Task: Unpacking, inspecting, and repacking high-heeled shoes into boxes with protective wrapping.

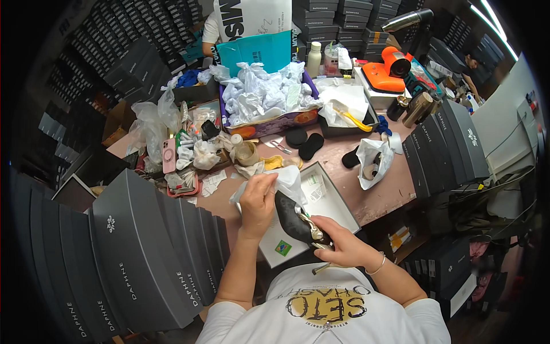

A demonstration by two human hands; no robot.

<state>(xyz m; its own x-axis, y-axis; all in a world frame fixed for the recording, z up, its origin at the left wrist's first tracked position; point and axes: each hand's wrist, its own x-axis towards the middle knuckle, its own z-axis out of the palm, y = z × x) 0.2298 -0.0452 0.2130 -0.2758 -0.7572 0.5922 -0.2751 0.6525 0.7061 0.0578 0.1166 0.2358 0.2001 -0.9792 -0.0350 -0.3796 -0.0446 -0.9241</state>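
Note:
My right hand is closed around a black high-heeled shoe with a shiny ornament; its sole is turned partly out of sight. Between the pinched fingers of my left hand is a sheet of white tissue paper, which spreads beside the shoe's toe end. Under both hands lies an open white shoebox tray, a small green sticker near its front corner. A printed white slip rests in its far part.
A purple-edged carton heaped with crumpled tissue stands at the back. Dark shoeboxes rise at the left and right. A lined bin, black pads, scissors and an orange device share the pink table.

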